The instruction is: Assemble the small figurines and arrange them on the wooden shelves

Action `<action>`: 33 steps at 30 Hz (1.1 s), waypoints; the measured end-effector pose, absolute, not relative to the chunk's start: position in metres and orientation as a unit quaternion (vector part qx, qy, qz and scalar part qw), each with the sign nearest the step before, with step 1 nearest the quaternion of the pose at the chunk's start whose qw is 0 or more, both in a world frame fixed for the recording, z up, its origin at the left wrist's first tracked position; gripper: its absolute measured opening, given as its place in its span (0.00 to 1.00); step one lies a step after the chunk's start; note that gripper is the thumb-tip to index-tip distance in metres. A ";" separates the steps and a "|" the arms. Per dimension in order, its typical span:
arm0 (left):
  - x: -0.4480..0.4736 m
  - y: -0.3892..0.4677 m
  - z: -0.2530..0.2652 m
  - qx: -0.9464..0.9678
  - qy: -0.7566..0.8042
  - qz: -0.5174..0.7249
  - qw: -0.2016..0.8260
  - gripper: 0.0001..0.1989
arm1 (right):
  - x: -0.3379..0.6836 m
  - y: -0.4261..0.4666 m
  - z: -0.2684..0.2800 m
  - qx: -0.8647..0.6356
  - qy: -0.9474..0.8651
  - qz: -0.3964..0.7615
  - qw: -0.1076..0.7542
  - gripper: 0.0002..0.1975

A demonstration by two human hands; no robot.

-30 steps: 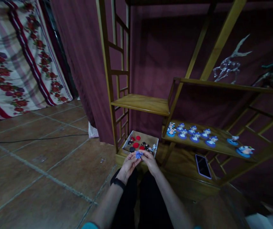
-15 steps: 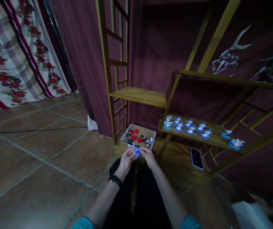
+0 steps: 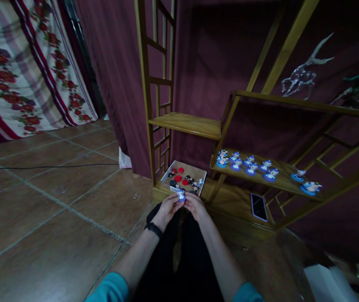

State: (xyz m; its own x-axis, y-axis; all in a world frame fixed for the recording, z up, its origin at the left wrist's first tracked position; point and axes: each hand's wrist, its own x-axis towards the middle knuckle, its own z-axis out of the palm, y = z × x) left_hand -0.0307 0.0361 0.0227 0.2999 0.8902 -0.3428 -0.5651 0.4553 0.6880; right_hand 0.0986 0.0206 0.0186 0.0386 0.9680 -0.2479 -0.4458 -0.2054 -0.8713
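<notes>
Between my two hands, just in front of the box, a small white-and-blue figurine (image 3: 181,194) on a purple base stands upright. My left hand (image 3: 168,208) grips it from the left, fingers closed at its base. From the other side, my right hand (image 3: 194,204) pinches the same base. Right behind the hands lies an open cardboard box (image 3: 202,171) with red discs (image 3: 178,178), a dark disc (image 3: 173,183) and several small figurines in it. Similar purple-based figurines (image 3: 251,168) stand in rows on the shelf to the right.
The wooden shelf unit (image 3: 188,122) rises in front of me. Blue-based figurines (image 3: 311,188) stand at the shelf's right end, others at its left. A phone (image 3: 259,206) lies on the lowest board. Higher up is a clear deer ornament (image 3: 301,77). A cable (image 3: 50,167) crosses the tiled floor.
The figurine has been turned: its purple underside or top faced me before, and now it is upright with its white body showing. Both hands shifted their hold lower on it.
</notes>
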 end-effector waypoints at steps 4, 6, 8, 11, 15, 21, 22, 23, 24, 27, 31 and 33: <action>-0.030 0.036 0.020 0.236 0.347 0.472 0.775 0.09 | 0.096 0.016 0.020 -0.455 -0.312 0.613 0.565 0.18; -0.031 0.035 0.019 0.240 0.345 0.473 0.774 0.09 | 0.095 0.016 0.020 -0.460 -0.311 0.611 0.564 0.18; -0.031 0.035 0.020 0.244 0.344 0.476 0.772 0.08 | 0.094 0.016 0.020 -0.456 -0.309 0.613 0.566 0.18; -0.030 0.034 0.020 0.246 0.350 0.480 0.766 0.09 | 0.095 0.017 0.020 -0.444 -0.316 0.616 0.568 0.16; -0.028 0.036 0.017 0.243 0.373 0.486 0.752 0.12 | 0.098 0.018 0.020 -0.429 -0.328 0.632 0.556 0.14; -0.024 0.042 0.012 0.250 0.387 0.499 0.735 0.14 | 0.100 0.022 0.016 -0.437 -0.332 0.632 0.547 0.13; -0.023 0.041 0.012 0.250 0.387 0.502 0.732 0.14 | 0.100 0.022 0.016 -0.436 -0.333 0.631 0.549 0.14; -0.022 0.041 0.012 0.251 0.387 0.506 0.729 0.14 | 0.099 0.021 0.016 -0.435 -0.335 0.627 0.552 0.15; -0.021 0.040 0.011 0.251 0.387 0.510 0.726 0.14 | 0.099 0.021 0.016 -0.438 -0.337 0.620 0.557 0.16; -0.018 0.037 0.011 0.250 0.384 0.519 0.721 0.13 | 0.097 0.019 0.012 -0.476 -0.360 0.557 0.577 0.20; -0.018 0.033 0.011 0.248 0.379 0.525 0.720 0.12 | 0.095 0.022 0.003 -0.519 -0.452 0.442 0.576 0.15; -0.019 0.032 0.011 0.249 0.379 0.522 0.722 0.11 | 0.097 0.023 0.000 -0.545 -0.496 0.386 0.555 0.12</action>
State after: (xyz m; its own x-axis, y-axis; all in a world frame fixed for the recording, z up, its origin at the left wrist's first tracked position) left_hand -0.0187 0.0317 0.0107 0.1680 0.9430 -0.2873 -0.5657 0.3309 0.7553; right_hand 0.0972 0.0229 0.0000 0.2100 0.9692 0.1288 0.1113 0.1072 -0.9880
